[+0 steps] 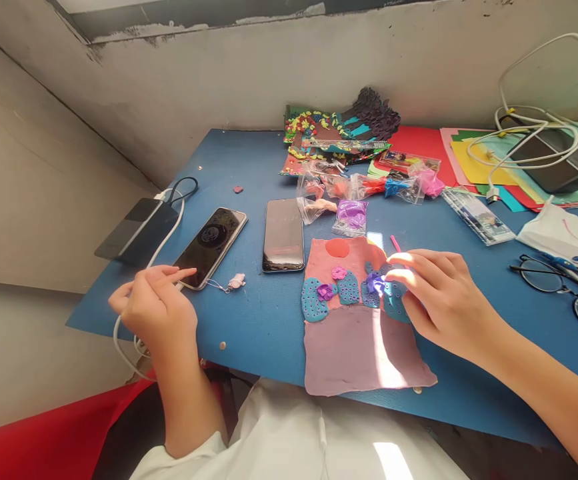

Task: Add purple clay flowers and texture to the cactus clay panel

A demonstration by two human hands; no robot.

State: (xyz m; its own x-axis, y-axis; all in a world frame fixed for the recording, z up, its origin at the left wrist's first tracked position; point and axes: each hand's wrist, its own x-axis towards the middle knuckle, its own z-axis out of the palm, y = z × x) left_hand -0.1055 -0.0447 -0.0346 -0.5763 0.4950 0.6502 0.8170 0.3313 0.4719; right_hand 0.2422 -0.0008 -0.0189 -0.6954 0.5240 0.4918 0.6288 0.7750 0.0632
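Observation:
A flat clay picture point(356, 353) lies at the table's front edge, pink above and mauve below. Across its middle sit blue dotted clay shapes point(314, 300) with pink and purple clay flowers point(339, 273), and a red clay disc point(337, 248) is near the top. My right hand point(431, 293) is over the picture's right side, its fingertips pressed together beside a purple flower point(376, 283); what they hold, if anything, is hidden. My left hand point(156, 303) is raised by the front end of a dark phone point(211, 243), fingers curled together, with their contents too small to make out.
A second phone point(283, 237) lies left of bagged clay point(352, 215). Farther back are decorated clay pieces point(319, 133) and coloured paper point(483, 162). Glasses point(543, 275) and a white cable point(543, 157) are at right; a power bank point(139, 230) is at left.

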